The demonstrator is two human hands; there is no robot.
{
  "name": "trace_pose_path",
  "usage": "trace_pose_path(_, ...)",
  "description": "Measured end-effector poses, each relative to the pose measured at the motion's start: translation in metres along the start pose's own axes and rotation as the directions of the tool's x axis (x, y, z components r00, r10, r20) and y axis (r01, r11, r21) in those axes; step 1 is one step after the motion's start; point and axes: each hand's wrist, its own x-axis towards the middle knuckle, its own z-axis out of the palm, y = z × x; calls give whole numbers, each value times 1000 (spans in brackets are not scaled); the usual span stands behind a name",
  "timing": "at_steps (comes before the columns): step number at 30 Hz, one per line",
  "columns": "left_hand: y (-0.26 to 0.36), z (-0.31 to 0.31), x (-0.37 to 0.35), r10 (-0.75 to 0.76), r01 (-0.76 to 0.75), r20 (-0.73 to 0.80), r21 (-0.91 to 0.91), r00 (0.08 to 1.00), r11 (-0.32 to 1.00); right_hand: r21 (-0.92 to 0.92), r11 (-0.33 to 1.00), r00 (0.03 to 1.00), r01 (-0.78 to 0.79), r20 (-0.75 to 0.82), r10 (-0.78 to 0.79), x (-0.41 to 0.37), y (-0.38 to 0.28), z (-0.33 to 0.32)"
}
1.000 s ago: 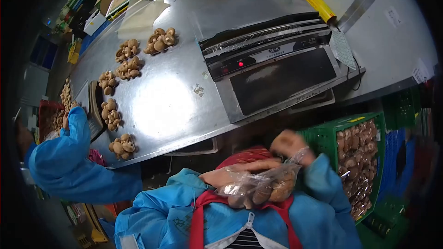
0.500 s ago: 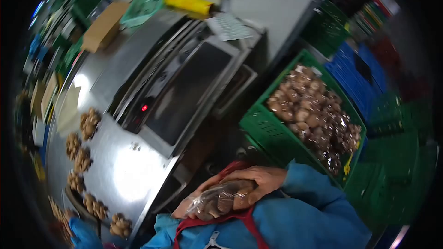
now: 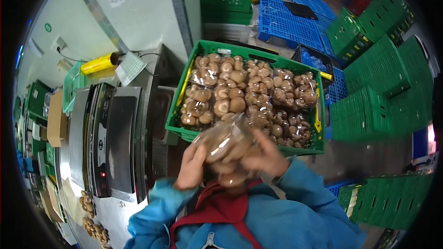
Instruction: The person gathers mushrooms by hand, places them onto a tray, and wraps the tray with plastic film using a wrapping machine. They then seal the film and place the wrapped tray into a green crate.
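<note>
A clear film-wrapped pack of brown mushrooms [image 3: 224,146] is held in front of my chest, just over the near edge of a green crate [image 3: 184,133]. My left hand [image 3: 191,167] is closed on its left side, fingers curled at the film. On the other side, my right hand [image 3: 268,157] grips the pack, its fingers smeared by motion. Rows of similar wrapped mushroom packs [image 3: 230,99] lie in the crate beyond my hands.
To the left, a wrapping machine [image 3: 122,143] with a red light stands on a steel table [image 3: 121,223]. Loose mushroom clusters [image 3: 95,230] lie on that table. A yellow roll [image 3: 98,63] sits behind. Green crates [image 3: 376,108] are stacked at right, near blue pallets [image 3: 288,23].
My view has turned right, from the steel table to the green crate. The mushroom pack has moved from against my chest out to the crate's near edge, still between both hands.
</note>
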Motion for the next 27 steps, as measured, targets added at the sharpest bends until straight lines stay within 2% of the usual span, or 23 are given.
trace_pose_path(1,-4,16,26,12,-17,116,40,993,999,123,992,988,-20,-152,39,-6,5,-30)
trace_pose_path(2,-21,25,49,9,-43,172,193,985,980,244,969,952,-21,-292,94,-12,13,-63)
trace_pose_path(3,-28,33,73,65,-241,311,570,948,786,329,941,894,82,-442,77,-17,18,-92)
trace_pose_path(4,-47,43,91,81,-369,403,716,912,592,392,899,810,196,-581,77,-22,25,-118)
trace_pose_path(5,-69,53,102,85,-449,451,817,889,362,340,922,768,184,-635,81,-30,35,-144)
trace_pose_path(6,-88,58,111,77,-502,496,858,865,108,287,943,725,166,-684,80,-32,46,-164)
trace_pose_path(7,-106,55,120,75,-502,497,858,865,109,288,943,724,165,-685,83,-31,57,-173)
trace_pose_path(9,-131,45,135,-118,-606,596,789,795,-102,254,961,664,-113,-700,263,-28,83,-186)
trace_pose_path(10,-128,45,138,-121,-604,593,791,796,-100,256,961,724,-108,-642,253,-23,91,-187)
trace_pose_path(12,-122,41,145,-224,-650,618,751,753,-115,373,912,685,-172,-620,383,-15,97,-170)
trace_pose_path(16,-118,31,148,-220,-687,667,726,712,-25,319,925,755,-207,-549,359,-4,133,-178)
trace_pose_path(18,-120,35,147,-200,-658,641,753,741,-24,-41,955,769,-295,-603,212,-2,142,-182)
trace_pose_path(19,-125,36,148,-148,-693,686,721,712,7,-351,841,799,-411,-583,147,-3,171,-205)
trace_pose_path(20,-124,34,147,-87,-706,705,708,704,15,-350,770,757,-534,-604,250,-6,163,-206)
trace_pose_path(21,-119,36,152,59,-790,794,591,605,163,-352,644,635,-680,-722,276,-8,166,-204)
trace_pose_path(22,-131,33,148,365,-830,746,500,557,247,-50,912,851,-407,-383,359,-6,137,-193)
trace_pose_path(23,-135,31,140,211,-749,721,613,660,250,317,854,761,-412,-396,514,-6,120,-176)
trace_pose_path(24,-149,30,138,132,-708,704,651,698,273,-324,870,910,-372,-313,273,-2,122,-190)
trace_pose_path(25,-157,30,137,158,-670,657,677,737,304,-292,902,917,-317,-337,214,-9,191,-264)
trace_pose_path(26,-128,37,120,123,-613,600,767,790,189,-230,892,893,-390,-332,305,-8,183,-272)
trace_pose_path(27,-121,35,106,221,-588,545,755,809,290,-365,833,878,-416,-400,263,-3,160,-264)
